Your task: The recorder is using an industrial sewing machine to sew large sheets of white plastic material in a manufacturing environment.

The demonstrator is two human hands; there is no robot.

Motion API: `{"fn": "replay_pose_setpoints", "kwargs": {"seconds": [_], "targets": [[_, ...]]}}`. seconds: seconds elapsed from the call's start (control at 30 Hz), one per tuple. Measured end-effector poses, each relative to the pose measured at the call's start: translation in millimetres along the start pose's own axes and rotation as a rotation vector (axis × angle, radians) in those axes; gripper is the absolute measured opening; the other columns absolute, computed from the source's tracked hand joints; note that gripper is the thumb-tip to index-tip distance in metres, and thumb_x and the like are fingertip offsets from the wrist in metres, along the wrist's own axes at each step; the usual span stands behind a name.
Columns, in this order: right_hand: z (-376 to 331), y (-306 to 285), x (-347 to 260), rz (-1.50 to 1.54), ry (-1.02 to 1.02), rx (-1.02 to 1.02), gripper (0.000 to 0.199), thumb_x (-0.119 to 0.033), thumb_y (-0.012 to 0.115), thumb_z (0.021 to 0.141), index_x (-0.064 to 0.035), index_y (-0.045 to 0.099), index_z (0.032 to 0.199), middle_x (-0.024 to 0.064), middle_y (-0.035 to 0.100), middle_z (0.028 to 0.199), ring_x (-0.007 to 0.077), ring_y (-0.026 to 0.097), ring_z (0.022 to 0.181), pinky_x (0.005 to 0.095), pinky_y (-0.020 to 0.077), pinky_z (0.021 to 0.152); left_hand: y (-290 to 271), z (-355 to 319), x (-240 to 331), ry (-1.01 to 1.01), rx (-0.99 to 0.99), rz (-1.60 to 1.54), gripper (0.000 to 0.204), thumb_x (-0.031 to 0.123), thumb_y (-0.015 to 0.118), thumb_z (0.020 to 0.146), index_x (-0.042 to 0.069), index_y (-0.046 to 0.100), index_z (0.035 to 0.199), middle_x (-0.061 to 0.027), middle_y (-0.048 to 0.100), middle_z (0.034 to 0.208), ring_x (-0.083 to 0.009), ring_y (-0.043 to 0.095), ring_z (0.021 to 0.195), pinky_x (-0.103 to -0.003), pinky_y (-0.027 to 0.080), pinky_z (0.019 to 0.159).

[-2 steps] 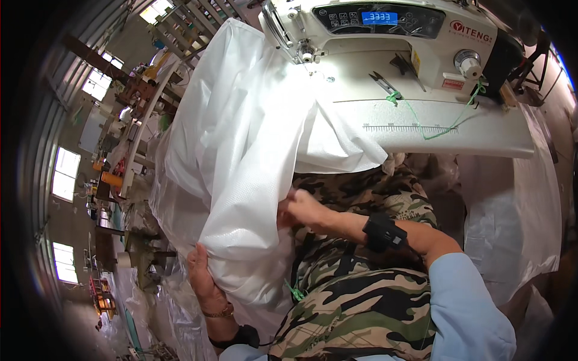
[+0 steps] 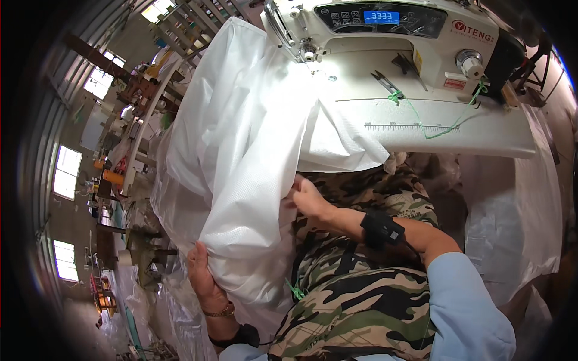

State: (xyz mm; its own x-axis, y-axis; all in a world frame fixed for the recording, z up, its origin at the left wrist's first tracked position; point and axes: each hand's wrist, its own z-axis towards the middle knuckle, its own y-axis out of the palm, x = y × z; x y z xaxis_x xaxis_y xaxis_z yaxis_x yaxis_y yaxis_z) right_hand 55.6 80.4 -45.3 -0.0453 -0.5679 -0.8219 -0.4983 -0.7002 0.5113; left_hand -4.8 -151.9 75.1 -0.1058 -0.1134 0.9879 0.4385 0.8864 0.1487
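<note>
Little has shifted since a moment ago: both hands keep their hold on the big sheet of white woven plastic fabric (image 2: 241, 156), and the cloth hangs much as it did. The left hand (image 2: 201, 277) is low, fingers closed around the bottom fold of the fabric, which bulges just above and to the right of it. The right hand (image 2: 308, 198) is higher and apart from the left, pinching the fabric's edge where it falls over the lap in camouflage-patterned clothing (image 2: 355, 289). From both hands the fabric climbs up and away, onto the flat bed of the white industrial sewing machine (image 2: 421, 72) beyond the right hand. A black band (image 2: 380, 230) sits on the right wrist, and small dark snips with a green cord (image 2: 385, 81) lie on the machine bed, well beyond that hand.
</note>
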Motion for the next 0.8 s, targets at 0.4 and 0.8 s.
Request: {"fn": "replay_pose_setpoints", "kwargs": {"seconds": [0.4,0.8], "targets": [[-44.0,-36.7,8.2,0.275,0.204,-0.561,0.043,-0.04,0.046,0.107,-0.0005,0.061,0.117,0.0059,0.068,0.1,0.012,0.065,0.084,0.0297,0.0537,0.074,-54.1,48.1,-8.7,0.137,-0.045,0.336,0.031,0.021,0.06,0.102,-0.005,0.071,0.09,-0.0051,0.072,0.084,-0.0088,0.063,0.071,-0.025,0.049,0.065],[-82.7,-24.4,23.9,-0.671,-0.248,-0.339,0.031,-0.026,0.055,0.099,0.0046,0.056,0.098,0.0191,0.065,0.085,0.0386,0.065,0.075,0.0443,0.0525,0.071,68.5,39.1,-27.8,0.882,-0.386,1.011,0.021,0.007,0.07,0.086,0.001,0.069,0.106,-0.0178,0.07,0.094,-0.0344,0.068,0.079,-0.041,0.055,0.073]]}}
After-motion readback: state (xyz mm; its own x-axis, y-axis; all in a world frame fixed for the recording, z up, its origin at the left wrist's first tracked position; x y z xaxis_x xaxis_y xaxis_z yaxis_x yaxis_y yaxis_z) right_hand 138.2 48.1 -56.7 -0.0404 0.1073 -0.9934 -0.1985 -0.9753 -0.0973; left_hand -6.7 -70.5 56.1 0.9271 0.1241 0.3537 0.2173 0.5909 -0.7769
